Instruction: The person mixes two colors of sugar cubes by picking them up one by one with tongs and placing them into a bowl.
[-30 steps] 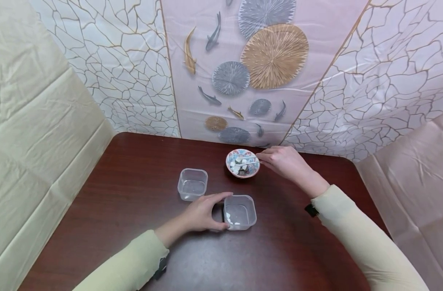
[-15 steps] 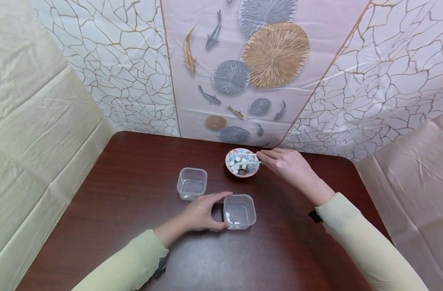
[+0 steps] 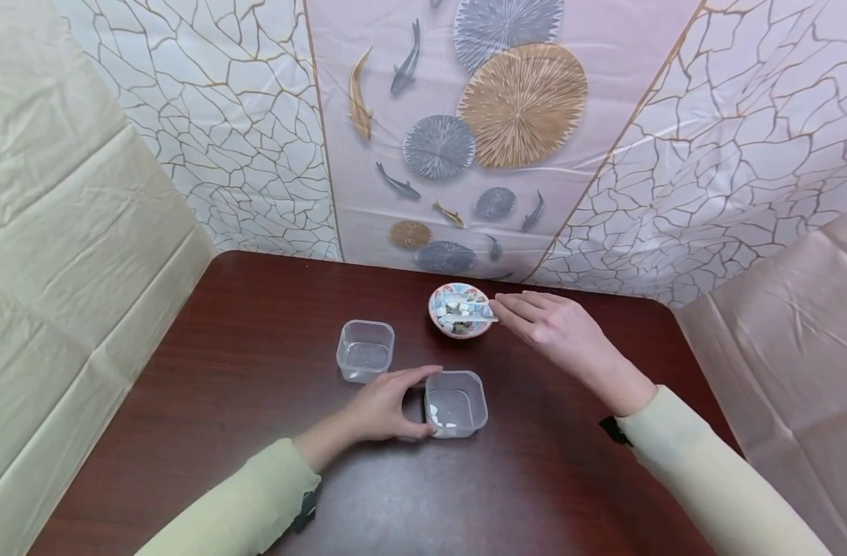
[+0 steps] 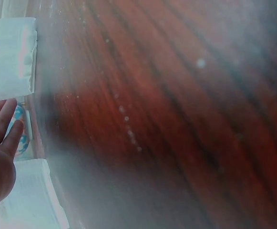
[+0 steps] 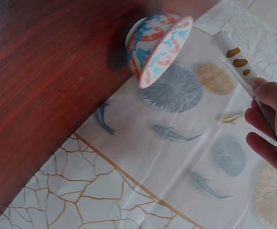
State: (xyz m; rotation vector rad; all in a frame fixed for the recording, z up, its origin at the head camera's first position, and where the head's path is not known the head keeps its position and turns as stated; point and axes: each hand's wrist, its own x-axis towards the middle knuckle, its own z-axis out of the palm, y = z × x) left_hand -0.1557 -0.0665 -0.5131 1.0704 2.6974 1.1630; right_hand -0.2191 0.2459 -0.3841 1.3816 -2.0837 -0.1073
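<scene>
My left hand (image 3: 388, 405) holds the left side of a clear plastic container (image 3: 480, 409), thumb near its front corner and index finger at its back corner. A few white bits (image 3: 435, 417) lie inside. My right hand (image 3: 551, 328) pinches a slim white utensil with gold oval spots (image 5: 241, 62), which looks two-armed in the head view. It reaches over a small patterned bowl (image 3: 458, 337) with white cubes (image 3: 442, 311) and darker pieces in it. The right wrist view shows the bowl's blue and orange outside (image 5: 148, 43) but not its contents.
A second clear container (image 3: 366, 374) stands behind and left of my left hand. Everything rests on a dark red-brown table (image 3: 256, 332). A patterned cloth wall (image 3: 367, 193) rises right behind the table's back edge.
My right hand has come slightly toward me, its fingers straighter along the utensil, whose lower arm has shifted a little toward the bowl's front. The left hand and both containers stay put.
</scene>
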